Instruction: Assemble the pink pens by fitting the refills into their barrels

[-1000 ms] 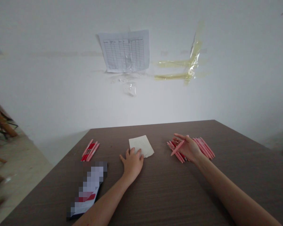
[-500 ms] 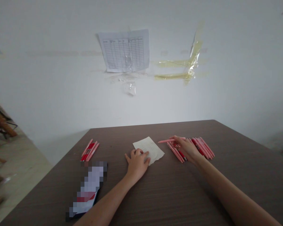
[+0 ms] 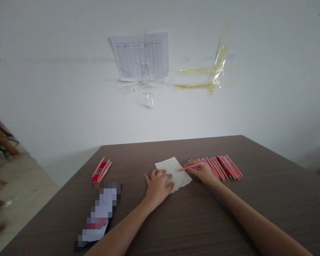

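Near the table's (image 3: pixel 269 199) far edge, mid-width: paper slip (image 3: pixel 173 171) lies flat, left hand (image 3: pixel 158 185) spread, fingers pressing its near-left corner. Right hand (image 3: pixel 202 171) grips a pink pen (image 3: pixel 190 166), tip over the slip. Row of pink pens (image 3: pixel 224 166) just right; smaller bunch (image 3: pixel 101 170) well left.

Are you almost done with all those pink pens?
Maybe just started. A small bunch of pens lies apart on the left, perhaps finished. The right hand holds one pink pen with its tip over the paper slip, which the left hand presses down. The bigger row of pens lies beside it, likely left to do.
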`<action>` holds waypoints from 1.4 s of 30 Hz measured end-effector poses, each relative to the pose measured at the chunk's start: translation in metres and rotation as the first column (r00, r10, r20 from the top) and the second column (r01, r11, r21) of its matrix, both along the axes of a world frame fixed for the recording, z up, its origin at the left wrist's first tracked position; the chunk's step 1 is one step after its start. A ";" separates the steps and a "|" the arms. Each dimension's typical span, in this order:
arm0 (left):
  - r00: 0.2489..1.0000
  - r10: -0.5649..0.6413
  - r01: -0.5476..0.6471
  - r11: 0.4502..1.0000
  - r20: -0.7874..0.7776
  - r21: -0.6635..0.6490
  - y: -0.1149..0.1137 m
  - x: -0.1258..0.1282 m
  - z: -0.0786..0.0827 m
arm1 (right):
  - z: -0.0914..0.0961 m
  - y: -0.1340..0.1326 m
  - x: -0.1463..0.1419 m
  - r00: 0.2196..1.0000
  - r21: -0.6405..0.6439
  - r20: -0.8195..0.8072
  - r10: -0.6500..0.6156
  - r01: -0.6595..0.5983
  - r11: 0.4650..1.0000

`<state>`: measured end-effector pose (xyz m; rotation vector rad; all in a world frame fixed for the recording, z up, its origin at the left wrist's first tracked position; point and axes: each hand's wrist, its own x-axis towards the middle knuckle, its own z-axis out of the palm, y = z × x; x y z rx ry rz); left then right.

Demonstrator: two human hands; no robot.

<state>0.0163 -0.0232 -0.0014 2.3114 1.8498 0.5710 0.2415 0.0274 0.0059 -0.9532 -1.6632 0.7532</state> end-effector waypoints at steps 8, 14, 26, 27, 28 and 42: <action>0.999 -0.005 0.002 0.999 -0.051 -0.048 0.001 -0.001 0.001 | -0.021 0.007 0.000 0.977 0.159 0.163 -0.135 0.109 0.981; 0.996 -0.040 0.034 0.996 -0.074 -0.085 0.000 0.000 0.003 | -0.022 0.008 0.000 0.970 0.176 0.198 -0.144 0.109 0.978; 0.995 -0.055 0.050 0.997 -0.080 -0.058 0.001 -0.001 -0.001 | -0.018 0.005 0.001 0.961 0.192 0.244 -0.134 0.088 0.977; 0.995 -0.054 0.049 0.997 -0.083 -0.055 0.002 -0.001 -0.001 | -0.018 0.005 0.001 0.960 0.197 0.246 -0.132 0.084 0.977; 0.995 -0.052 0.047 0.997 -0.085 -0.055 0.002 -0.001 -0.001 | -0.018 0.005 0.000 0.959 0.206 0.250 -0.132 0.080 0.975; 0.994 -0.039 0.029 0.995 -0.104 -0.097 -0.001 0.001 0.005 | -0.021 0.008 0.002 0.931 0.216 0.304 -0.204 0.142 0.966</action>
